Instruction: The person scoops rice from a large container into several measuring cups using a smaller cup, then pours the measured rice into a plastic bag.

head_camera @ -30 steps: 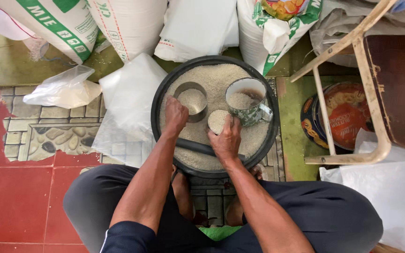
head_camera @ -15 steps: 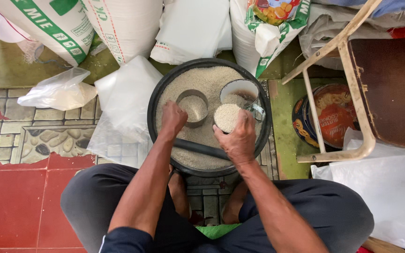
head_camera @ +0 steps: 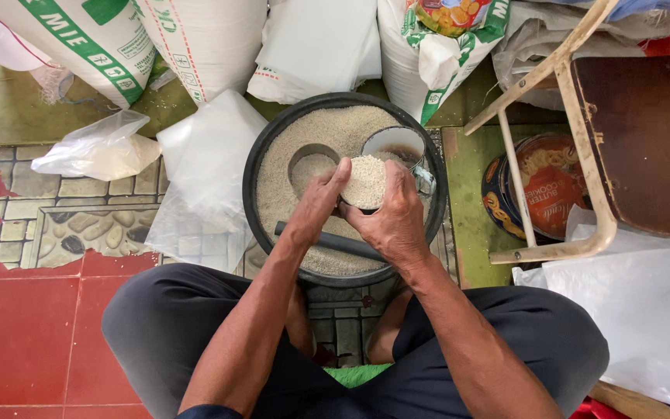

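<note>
1. Person sits cross-legged on the tiled floor (head_camera: 17, 334), wide round black basin (head_camera: 253, 167) full of pale uncooked rice (head_camera: 327, 128) just in front of the knees.
2. Right hand (head_camera: 397, 221) is wrapped around a small round cup heaped with rice (head_camera: 366, 182), fingers curled on its side, held above the basin's middle.
3. Left hand (head_camera: 319, 198): fingers pressed together and laid flat, fingertips touching the left edge of the heaped rice. It pinches nothing.
4. A round scoop-shaped hollow (head_camera: 312, 164) shows in the rice bed left of the cup. A second, empty white-walled tin cup (head_camera: 393, 145) stands in the rice just behind the hands.
5. A dark straight stick (head_camera: 335, 242) lies across the near part of the basin, under the wrists.
6. Around it: white woven sacks (head_camera: 211, 39) behind the basin, clear plastic bags (head_camera: 94, 151) to the left, a round printed biscuit tin (head_camera: 552, 186) under a pale wooden chair frame (head_camera: 552, 70) to the right.
7. Risk: the heap sits above the rim. A hard push from the left fingers would likely throw grains off the far side; most would land in the basin, some could clear the rim onto the floor.
8. Risk: the cup is gripped by the side only. A tilt of the right wrist would probably dump the load.
9. Risk: the empty cup is close behind; a knuckle bump could tip it into the rice.
</note>
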